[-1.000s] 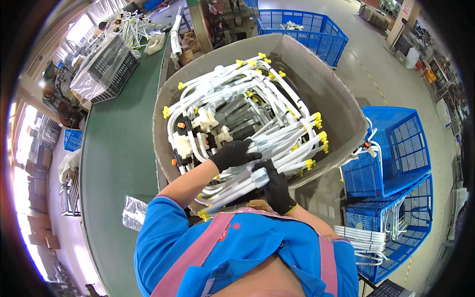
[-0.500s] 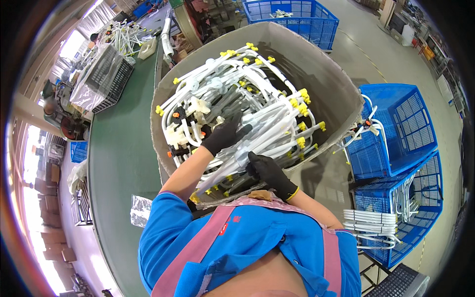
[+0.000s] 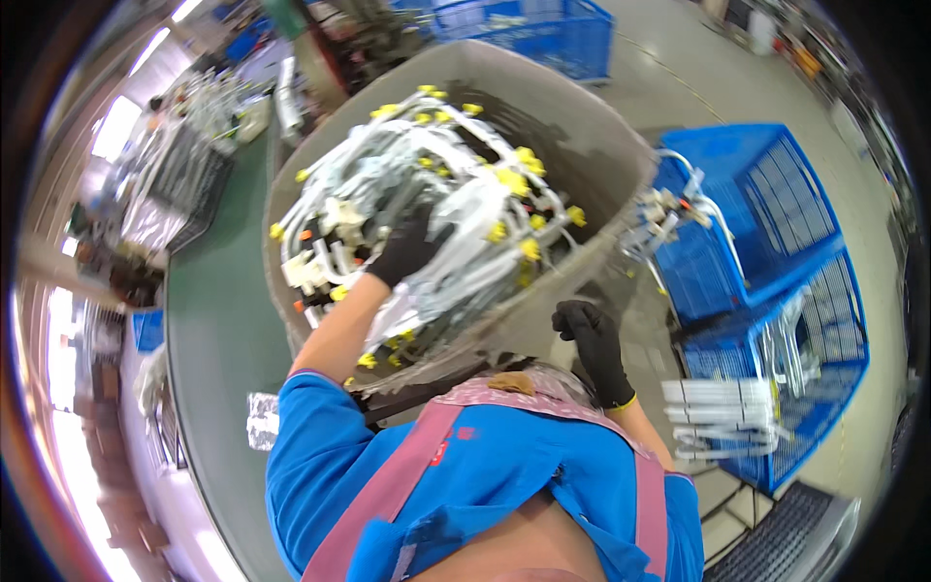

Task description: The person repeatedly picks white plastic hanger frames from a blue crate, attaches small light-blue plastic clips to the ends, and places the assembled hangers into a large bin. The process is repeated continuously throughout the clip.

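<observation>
White bent tubes [image 3: 465, 247] with yellow end caps [image 3: 512, 181] lie heaped in a large grey bin [image 3: 601, 116] in front of me, some under clear plastic film. Among them, on the left, are cream and black fittings [image 3: 308, 272] with orange parts. My left hand [image 3: 407, 250], in a black glove, rests on the middle of the heap, thumb and fingers apart; some fingertips are lost among the tubes. My right hand [image 3: 596, 351], also black-gloved, hangs outside the bin's near right side with its fingers curled in, and nothing shows in it.
Blue crates [image 3: 766, 145] stand on the right, with white tubes and fittings over one rim. A banded stack of white tubes [image 3: 718, 417] sticks out of the lower crate. A green-topped table [image 3: 218, 320] runs along the left. Another blue crate [image 3: 582, 39] stands behind the bin.
My right hand has left the tubes and moved right, out over the bin's near side, its fingers curled. My left hand stays on the heap. The whole view has shifted somewhat.
</observation>
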The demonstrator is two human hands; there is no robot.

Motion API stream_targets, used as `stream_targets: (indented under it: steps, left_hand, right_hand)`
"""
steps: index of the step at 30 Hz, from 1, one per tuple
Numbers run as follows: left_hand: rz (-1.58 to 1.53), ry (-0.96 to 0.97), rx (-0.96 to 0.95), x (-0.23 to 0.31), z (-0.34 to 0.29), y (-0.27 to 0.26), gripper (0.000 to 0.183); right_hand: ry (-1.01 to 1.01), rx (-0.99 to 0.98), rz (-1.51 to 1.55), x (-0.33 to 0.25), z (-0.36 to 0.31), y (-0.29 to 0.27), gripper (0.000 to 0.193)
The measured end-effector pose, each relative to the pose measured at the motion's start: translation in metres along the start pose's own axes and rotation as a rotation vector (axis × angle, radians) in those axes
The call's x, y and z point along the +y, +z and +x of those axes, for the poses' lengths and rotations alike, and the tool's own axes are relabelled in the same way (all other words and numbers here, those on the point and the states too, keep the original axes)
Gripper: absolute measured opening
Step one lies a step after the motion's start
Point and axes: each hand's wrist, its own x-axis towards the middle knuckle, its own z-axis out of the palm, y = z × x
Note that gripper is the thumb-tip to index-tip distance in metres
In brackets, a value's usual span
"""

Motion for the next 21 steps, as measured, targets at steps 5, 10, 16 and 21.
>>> stream_targets:
  steps: [5, 10, 16, 21]
  left_hand:
    - [0.209, 0.049, 0.021, 0.044, 0.012, -0.036, 0.055]
    - [-0.164, 0.386, 0.219, 0.187, 0.024, -0.023, 0.04]
    - [-0.365, 0.666, -0.127, 0.339, 0.015, 0.088, 0.034]
    - [-0.366, 0.69, -0.446, 0.388, 0.016, 0.163, 0.031]
  right_hand:
    - [0.096, 0.399, -0.088, 0.038, -0.073, -0.117, 0.027]
    - [0.177, 0.688, 0.027, 0.056, -0.158, -0.194, 0.024]
    - [0.09, 0.882, -0.072, 0.049, -0.216, -0.241, 0.027]
    - [0.087, 1.068, -0.05, 0.059, -0.257, -0.251, 0.026]
